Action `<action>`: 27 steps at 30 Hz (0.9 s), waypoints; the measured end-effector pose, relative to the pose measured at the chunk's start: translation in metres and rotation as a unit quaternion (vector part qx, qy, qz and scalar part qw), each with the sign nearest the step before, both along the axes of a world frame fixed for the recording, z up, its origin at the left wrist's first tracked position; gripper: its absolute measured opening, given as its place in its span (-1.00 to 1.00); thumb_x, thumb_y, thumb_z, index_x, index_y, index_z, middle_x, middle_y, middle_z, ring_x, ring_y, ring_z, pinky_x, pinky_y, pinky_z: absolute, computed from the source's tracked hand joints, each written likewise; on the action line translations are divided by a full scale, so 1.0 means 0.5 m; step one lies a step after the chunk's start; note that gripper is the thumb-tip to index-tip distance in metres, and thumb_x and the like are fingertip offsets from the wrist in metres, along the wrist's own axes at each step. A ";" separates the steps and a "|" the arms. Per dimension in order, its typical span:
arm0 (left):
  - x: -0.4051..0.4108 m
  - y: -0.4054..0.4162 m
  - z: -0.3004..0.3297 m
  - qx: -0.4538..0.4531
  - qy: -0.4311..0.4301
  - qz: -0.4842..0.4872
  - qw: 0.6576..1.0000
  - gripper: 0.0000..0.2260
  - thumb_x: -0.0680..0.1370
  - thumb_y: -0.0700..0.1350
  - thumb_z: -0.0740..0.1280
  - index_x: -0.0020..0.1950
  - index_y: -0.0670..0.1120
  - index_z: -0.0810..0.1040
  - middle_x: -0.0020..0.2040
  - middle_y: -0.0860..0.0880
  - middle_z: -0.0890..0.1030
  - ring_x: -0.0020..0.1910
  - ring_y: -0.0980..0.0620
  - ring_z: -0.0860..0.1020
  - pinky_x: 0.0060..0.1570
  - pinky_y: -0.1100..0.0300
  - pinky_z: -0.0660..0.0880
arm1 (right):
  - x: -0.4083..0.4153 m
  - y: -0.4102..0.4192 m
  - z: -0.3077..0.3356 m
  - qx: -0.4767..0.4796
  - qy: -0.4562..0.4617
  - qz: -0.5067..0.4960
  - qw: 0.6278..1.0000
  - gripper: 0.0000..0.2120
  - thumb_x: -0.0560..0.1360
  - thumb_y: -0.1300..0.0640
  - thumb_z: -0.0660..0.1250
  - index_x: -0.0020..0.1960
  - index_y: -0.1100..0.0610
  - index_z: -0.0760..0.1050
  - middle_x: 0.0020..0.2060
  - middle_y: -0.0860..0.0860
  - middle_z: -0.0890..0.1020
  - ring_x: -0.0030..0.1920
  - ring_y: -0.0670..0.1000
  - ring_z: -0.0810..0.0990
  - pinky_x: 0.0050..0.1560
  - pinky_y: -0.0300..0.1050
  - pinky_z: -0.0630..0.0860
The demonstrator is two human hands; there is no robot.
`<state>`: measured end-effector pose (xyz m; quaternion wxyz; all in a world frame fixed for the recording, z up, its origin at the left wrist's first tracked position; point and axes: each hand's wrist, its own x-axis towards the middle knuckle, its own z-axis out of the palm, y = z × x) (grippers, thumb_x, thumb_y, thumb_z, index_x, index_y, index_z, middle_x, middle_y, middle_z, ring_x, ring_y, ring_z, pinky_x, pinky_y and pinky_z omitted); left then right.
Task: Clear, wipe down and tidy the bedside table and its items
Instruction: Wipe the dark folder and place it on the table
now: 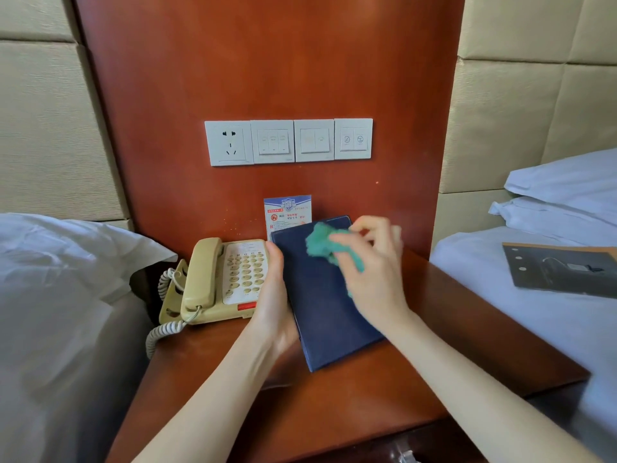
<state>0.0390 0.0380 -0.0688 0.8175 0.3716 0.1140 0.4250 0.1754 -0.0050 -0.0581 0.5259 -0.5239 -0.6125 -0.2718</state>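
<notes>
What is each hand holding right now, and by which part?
The left hand grips the dark blue folder along its left edge, tilting it up off the bedside table. The right hand holds the bunched green cloth against the folder's cover.

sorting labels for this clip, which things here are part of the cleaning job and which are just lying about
In the job: blue folder, green cloth, left hand, right hand, phone, card, bedside table.

Lying about: dark folder on the bed, pillows, wall switches.
</notes>
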 end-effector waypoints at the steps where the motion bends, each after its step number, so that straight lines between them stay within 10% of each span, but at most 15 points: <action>1: 0.004 -0.003 -0.001 0.006 0.007 0.004 1.000 -0.46 0.37 0.36 0.30 0.04 -0.05 0.71 0.11 -0.10 0.68 0.07 -0.03 0.66 -0.09 0.08 0.62 | 0.007 0.008 0.016 0.005 0.062 -0.021 0.998 -0.80 0.45 0.30 0.40 0.06 0.15 0.63 0.01 0.09 0.49 -0.02 0.10 0.42 -0.05 0.11 0.48; 3: 0.011 -0.006 -0.001 0.016 0.005 0.017 1.000 -0.42 0.29 0.34 0.37 0.13 -0.03 0.61 0.09 -0.08 0.69 0.04 -0.02 0.67 -0.13 0.08 0.62 | 0.001 0.018 0.038 0.004 0.112 -0.018 0.994 -0.78 0.48 0.29 0.37 0.11 0.17 0.61 -0.01 0.09 0.48 0.00 0.08 0.43 -0.04 0.15 0.51; 10: -0.018 0.013 0.002 0.037 0.035 0.002 0.999 -0.34 0.42 0.46 0.13 0.03 -0.04 0.71 0.12 -0.12 0.67 0.08 -0.04 0.66 -0.12 0.14 0.61 | -0.022 -0.057 -0.032 -0.126 -0.142 0.147 0.971 -0.70 0.45 0.39 0.32 0.16 0.27 0.57 -0.09 0.09 0.47 -0.07 0.02 0.46 -0.04 -0.09 0.51; 16: 0.035 -0.017 -0.007 0.045 0.047 0.007 0.998 -0.49 0.26 0.38 0.34 0.05 0.09 0.67 -0.01 -0.01 0.72 -0.04 0.05 0.69 -0.24 0.17 0.61 | 0.032 -0.033 0.052 -0.047 0.072 0.025 0.996 -0.76 0.47 0.36 0.36 0.13 0.27 0.59 -0.06 0.00 0.44 -0.04 0.02 0.54 -0.06 -0.47 0.41; 21: 0.013 0.005 -0.011 0.013 0.026 0.003 1.000 -0.36 0.38 0.35 0.32 0.17 -0.14 0.65 0.06 -0.10 0.69 0.05 0.02 0.66 -0.16 0.21 0.60 | -0.057 -0.042 -0.025 -0.105 -0.033 0.120 0.987 -0.71 0.49 0.36 0.30 0.20 0.28 0.54 -0.06 0.10 0.47 -0.07 0.10 0.52 0.04 -0.01 0.50; 27: -0.008 0.027 0.003 0.034 0.077 0.039 0.996 -0.27 0.26 0.49 0.23 0.17 0.01 0.63 0.08 -0.08 0.69 0.05 -0.05 0.67 -0.07 0.05 0.62 | -0.006 -0.072 -0.067 -0.199 -0.038 0.136 0.970 -0.69 0.51 0.36 0.29 0.20 0.17 0.59 -0.09 -0.07 0.40 -0.11 -0.16 0.43 -0.03 -0.32 0.45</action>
